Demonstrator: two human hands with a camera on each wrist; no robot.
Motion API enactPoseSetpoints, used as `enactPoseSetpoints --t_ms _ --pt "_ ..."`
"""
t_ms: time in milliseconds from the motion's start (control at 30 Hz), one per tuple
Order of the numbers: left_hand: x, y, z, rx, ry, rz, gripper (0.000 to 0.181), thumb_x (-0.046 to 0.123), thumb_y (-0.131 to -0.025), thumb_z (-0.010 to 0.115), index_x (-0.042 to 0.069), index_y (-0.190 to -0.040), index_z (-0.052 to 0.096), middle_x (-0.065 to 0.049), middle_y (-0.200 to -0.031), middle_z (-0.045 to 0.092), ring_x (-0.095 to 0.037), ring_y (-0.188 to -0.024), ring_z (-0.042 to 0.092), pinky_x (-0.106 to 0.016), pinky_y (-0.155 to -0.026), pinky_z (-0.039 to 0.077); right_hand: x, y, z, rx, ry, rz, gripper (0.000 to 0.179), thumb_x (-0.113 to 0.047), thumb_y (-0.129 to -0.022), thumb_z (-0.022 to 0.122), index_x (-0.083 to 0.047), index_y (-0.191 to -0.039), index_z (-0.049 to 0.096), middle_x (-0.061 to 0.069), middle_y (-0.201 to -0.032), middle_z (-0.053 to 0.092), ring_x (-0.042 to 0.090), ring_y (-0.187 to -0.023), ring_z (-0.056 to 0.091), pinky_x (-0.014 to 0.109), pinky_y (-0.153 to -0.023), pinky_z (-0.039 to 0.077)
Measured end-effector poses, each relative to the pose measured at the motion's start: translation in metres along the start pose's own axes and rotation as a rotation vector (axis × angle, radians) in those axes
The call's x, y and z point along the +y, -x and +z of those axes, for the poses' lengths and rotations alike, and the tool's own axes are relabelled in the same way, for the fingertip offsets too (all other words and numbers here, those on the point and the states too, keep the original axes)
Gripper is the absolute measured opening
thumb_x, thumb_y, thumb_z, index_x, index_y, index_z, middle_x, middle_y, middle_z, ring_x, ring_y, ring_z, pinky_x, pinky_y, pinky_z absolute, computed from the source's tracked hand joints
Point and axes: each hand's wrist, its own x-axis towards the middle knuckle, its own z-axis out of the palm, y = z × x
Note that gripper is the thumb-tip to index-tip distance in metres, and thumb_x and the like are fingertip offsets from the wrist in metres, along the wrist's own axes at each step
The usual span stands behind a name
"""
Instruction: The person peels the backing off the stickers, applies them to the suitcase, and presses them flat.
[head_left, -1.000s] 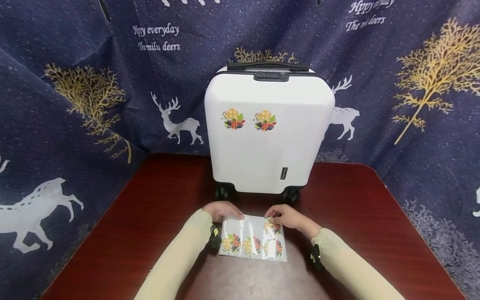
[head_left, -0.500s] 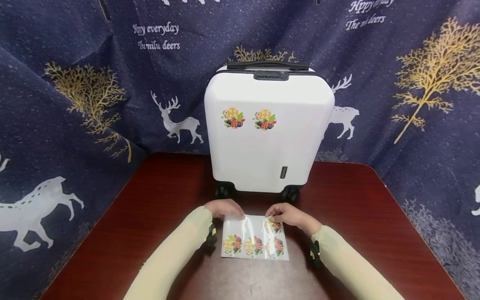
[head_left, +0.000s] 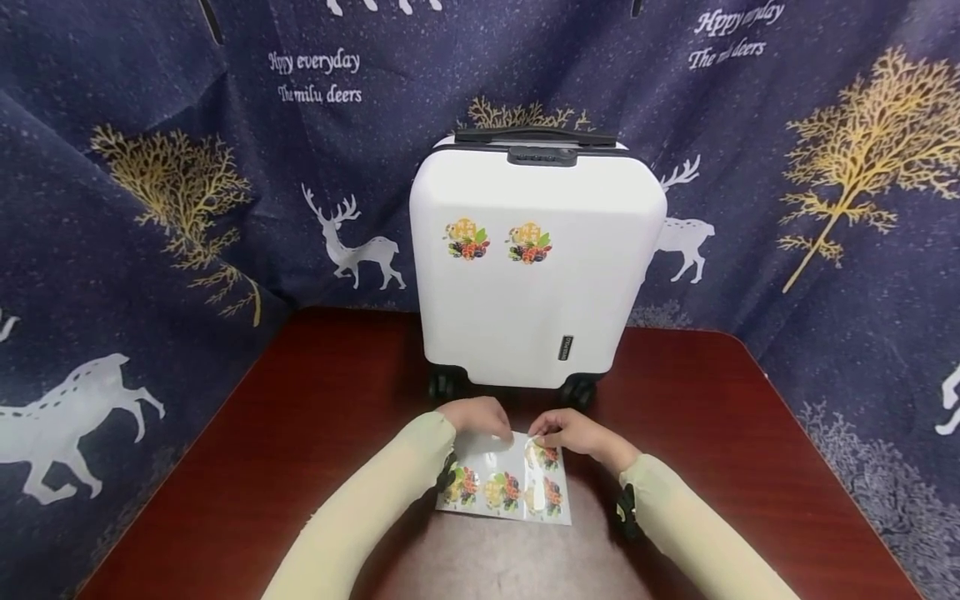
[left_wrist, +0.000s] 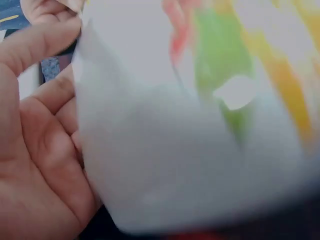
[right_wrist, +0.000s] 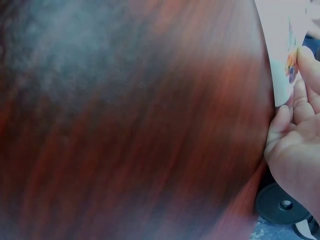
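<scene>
Head view: left hand point(head_left: 477, 417) has moved nearer right hand point(head_left: 576, 433) (both pinch the sticker sheet point(head_left: 517, 468)), apparently centring work between them.

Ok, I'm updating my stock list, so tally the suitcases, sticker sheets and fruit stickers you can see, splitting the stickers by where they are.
White suitcase: 1
Sticker sheet: 1
Fruit stickers on the suitcase: 2
Fruit stickers visible on the sheet: 4
Total: 8

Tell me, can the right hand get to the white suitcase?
Probably yes: nothing seems to stand between the right hand and the suitcase, though it's busy holding the sticker sheet.
</scene>
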Motion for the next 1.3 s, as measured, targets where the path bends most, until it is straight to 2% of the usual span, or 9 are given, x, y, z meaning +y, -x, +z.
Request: enactPoseSetpoints --t_ms 200,400,433,533,633,667,800,1067,1300 --pt "0.01 -0.007 0.008 -0.019 0.078 0.012 0.03 0.019 -0.091 0.065 0.005 -0.114 0.077 -0.009 -0.12 0.075 -0.009 -0.095 0.058 -0.024 -0.088 0.05 0.001 -0.001 0.0 0.0 0.005 -0.009 0.02 -0.003 -0.096 0.064 0.01 -0.111 0.068 0.023 -0.105 0.073 0.008 -0.086 0.061 0.026 -0.078 0.053" --pt "0.012 -0.021 0.006 -0.036 0.008 -0.043 0.024 0.016 -0.09 0.069 0.007 -0.11 0.079 -0.005 -0.116 0.075 -0.011 -0.094 0.06 -0.028 -0.091 0.054 -0.001 -0.002 -0.001 0.004 0.011 -0.013 0.02 -0.004 -0.096 0.065 0.009 -0.111 0.068 0.022 -0.106 0.073 0.008 -0.087 0.061 0.026 -0.079 0.053" --pt "0.006 -0.029 0.008 -0.041 -0.015 -0.037 0.023 0.018 -0.089 0.07 0.01 -0.109 0.08 -0.003 -0.114 0.076 -0.011 -0.092 0.06 -0.028 -0.089 0.054 -0.001 -0.003 -0.001 0.004 0.014 -0.015 0.02 -0.004 -0.096 0.065 0.009 -0.111 0.068 0.022 -0.106 0.073 0.008 -0.087 0.061 0.026 -0.08 0.053" --pt "0.004 -0.032 0.007 -0.056 -0.015 -0.061 0.023 0.019 -0.09 0.071 0.011 -0.109 0.08 -0.002 -0.115 0.075 -0.013 -0.096 0.062 -0.031 -0.092 0.054 -0.001 -0.003 0.0 0.003 0.015 -0.018 0.02 -0.005 -0.096 0.066 0.009 -0.11 0.068 0.022 -0.106 0.073 0.007 -0.087 0.061 0.026 -0.08 0.053" --pt "0.002 -0.03 0.007 -0.07 0.044 -0.079 0.026 0.02 -0.09 0.07 0.012 -0.114 0.079 -0.003 -0.123 0.074 -0.014 -0.106 0.063 -0.032 -0.1 0.052 -0.002 -0.004 0.0 0.003 0.012 -0.016 0.02 -0.005 -0.096 0.067 0.009 -0.11 0.068 0.022 -0.105 0.073 0.007 -0.087 0.061 0.026 -0.08 0.053" --pt "0.007 -0.023 0.005 -0.071 0.072 -0.099 0.028 0.019 -0.091 0.069 0.01 -0.117 0.077 -0.006 -0.128 0.072 -0.016 -0.111 0.062 -0.034 -0.105 0.05 -0.002 -0.004 0.0 0.005 0.011 -0.017 0.02 -0.005 -0.095 0.067 0.009 -0.11 0.068 0.022 -0.105 0.073 0.007 -0.087 0.061 0.026 -0.08 0.053" --pt "0.008 -0.016 0.004 -0.063 0.13 -0.115 0.035 0.022 -0.091 0.069 0.012 -0.123 0.075 -0.007 -0.136 0.068 -0.017 -0.118 0.06 -0.034 -0.109 0.048 -0.002 -0.003 0.0 0.027 0.008 -0.014 0.022 -0.006 -0.095 0.068 0.009 -0.11 0.069 0.022 -0.105 0.074 0.004 -0.087 0.061 0.023 -0.08 0.053" --pt "0.002 -0.016 0.005 -0.108 0.307 -0.121 0.035 0.02 -0.094 0.068 0.006 -0.127 0.072 -0.011 -0.131 0.07 -0.017 -0.109 0.06 -0.032 -0.106 0.047 -0.003 -0.003 0.003 0.08 -0.015 -0.048 0.024 -0.008 -0.093 0.073 0.01 -0.109 0.071 0.023 -0.098 0.075 0.004 -0.08 0.062 0.021 -0.073 0.053" --pt "-0.004 -0.02 0.009 -0.113 0.445 -0.137 0.032 0.016 -0.095 0.068 0.003 -0.123 0.072 -0.011 -0.116 0.074 -0.014 -0.093 0.061 -0.024 -0.089 0.048 -0.001 -0.005 0.002 0.134 0.019 -0.101 0.018 -0.005 -0.091 0.074 0.009 -0.101 0.076 0.026 -0.098 0.076 -0.002 -0.076 0.062 0.018 -0.068 0.053"
